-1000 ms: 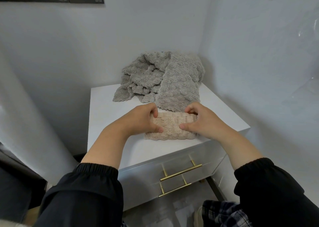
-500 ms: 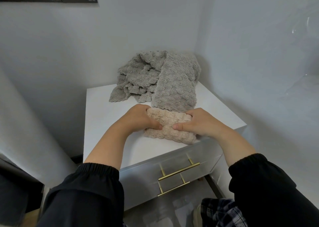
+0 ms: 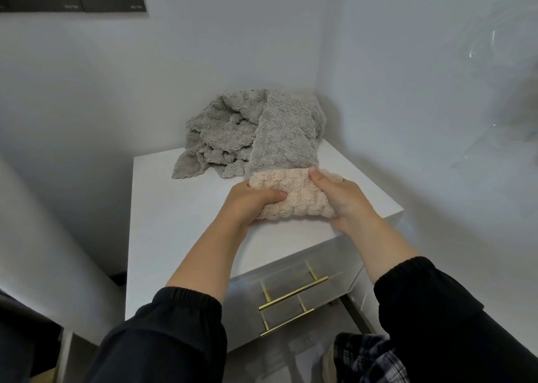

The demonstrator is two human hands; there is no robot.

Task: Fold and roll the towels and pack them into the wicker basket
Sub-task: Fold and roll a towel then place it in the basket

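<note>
The left grip and right grip were each clamped round an end of the beige roll near the worktop's right edge, just before the grey towels; an even squeeze should hold it tight for carrying

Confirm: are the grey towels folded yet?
No, the grey towels lie crumpled in a heap at the back of the cabinet top.
</note>
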